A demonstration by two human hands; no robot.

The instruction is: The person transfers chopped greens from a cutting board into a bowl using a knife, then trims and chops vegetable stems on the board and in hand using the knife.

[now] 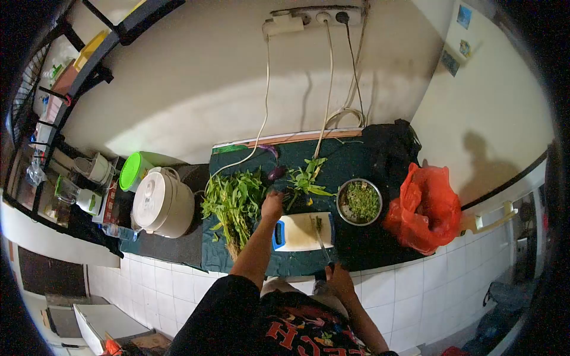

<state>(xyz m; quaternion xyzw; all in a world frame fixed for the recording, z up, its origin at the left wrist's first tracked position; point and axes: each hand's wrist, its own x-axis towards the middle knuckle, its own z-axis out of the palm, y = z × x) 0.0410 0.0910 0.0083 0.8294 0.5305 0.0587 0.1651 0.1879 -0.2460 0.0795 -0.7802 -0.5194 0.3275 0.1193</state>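
My right hand (340, 281) grips a knife (324, 248) by its dark handle, with the blade over the cutting board (291, 233), which is white with blue ends. A small bit of chopped greens (319, 223) lies beside the blade. My left hand (272, 206) reaches past the board, between a large bunch of leafy greens (234, 202) and a smaller leafy sprig (309, 178). Its fingers are dark and unclear, so any hold is hidden. Just beyond it lies a purple eggplant (276, 173). Right of the board, a metal bowl (339, 207) contains chopped greens.
A red plastic bag (424, 207) stands at the table's right end. On the left are a white rice cooker (163, 202) and a tub with a green lid (132, 171). Cords hang from a wall socket strip (314, 21) onto the dark green tablecloth (237, 163).
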